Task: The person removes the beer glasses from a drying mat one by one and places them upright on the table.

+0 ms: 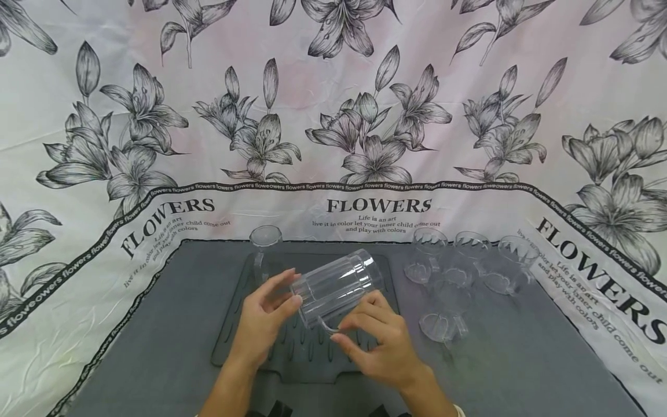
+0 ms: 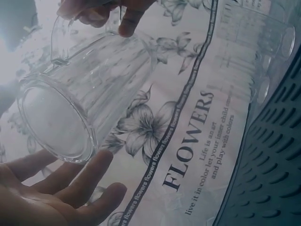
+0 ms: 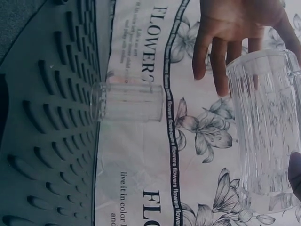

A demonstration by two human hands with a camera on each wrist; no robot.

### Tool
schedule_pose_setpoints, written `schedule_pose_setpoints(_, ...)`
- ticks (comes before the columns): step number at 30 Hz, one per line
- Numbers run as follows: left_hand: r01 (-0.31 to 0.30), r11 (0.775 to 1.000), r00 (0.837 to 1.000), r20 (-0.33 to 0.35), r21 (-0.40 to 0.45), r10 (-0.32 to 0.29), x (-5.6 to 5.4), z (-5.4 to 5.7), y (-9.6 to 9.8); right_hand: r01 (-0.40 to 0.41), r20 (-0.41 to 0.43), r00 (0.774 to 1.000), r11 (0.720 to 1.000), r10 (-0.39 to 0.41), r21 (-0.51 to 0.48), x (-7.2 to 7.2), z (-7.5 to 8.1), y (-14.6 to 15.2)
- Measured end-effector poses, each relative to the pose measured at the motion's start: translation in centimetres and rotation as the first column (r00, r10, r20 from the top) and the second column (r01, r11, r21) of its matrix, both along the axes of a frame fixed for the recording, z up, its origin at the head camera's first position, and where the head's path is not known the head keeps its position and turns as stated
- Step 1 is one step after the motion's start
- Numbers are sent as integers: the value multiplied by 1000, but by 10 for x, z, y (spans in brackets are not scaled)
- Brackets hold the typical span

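Note:
A clear ribbed mug (image 1: 339, 284) is held tilted above the dark mat, its base toward the left hand. My right hand (image 1: 377, 336) pinches the mug's handle (image 1: 328, 325) between thumb and fingers. At the base end, my left hand (image 1: 263, 315) spreads its thumb and fingers around the rim of the bottom. In the left wrist view the relaxed left fingers (image 2: 89, 181) lie right at the round base (image 2: 56, 122). The right wrist view has the mug (image 3: 263, 127) at its right side, with the left hand (image 3: 235, 28) beyond it.
A dark draining mat (image 1: 307, 370) with raised ribs lies on the grey table (image 1: 156, 347). Another clear mug (image 1: 266, 238) stands at the mat's back left. Several more clear mugs (image 1: 440, 327) stand on the right. A flower-printed cloth (image 1: 375, 145) hangs behind.

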State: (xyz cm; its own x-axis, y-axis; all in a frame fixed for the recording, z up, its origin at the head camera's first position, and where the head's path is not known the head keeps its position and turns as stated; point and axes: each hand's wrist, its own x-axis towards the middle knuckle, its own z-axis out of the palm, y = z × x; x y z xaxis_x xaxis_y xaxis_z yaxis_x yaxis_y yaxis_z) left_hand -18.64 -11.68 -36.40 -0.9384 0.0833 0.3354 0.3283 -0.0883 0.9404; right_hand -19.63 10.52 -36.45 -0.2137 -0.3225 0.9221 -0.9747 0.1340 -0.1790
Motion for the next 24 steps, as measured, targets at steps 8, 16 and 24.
schedule_pose_setpoints(8,69,997,996,57,37,-71,1,1,-3,-33,-24,999,999,34,32,-2,0,0)
schedule_pose_setpoints(16,87,995,989,112,58,-93,0,1,-2,39,6,999,998,-39,58,-3,-4,5)
schedule_pose_setpoints(24,100,984,994,16,149,-104,-2,-2,-3,231,397,890,972,-224,29,0,-6,13)
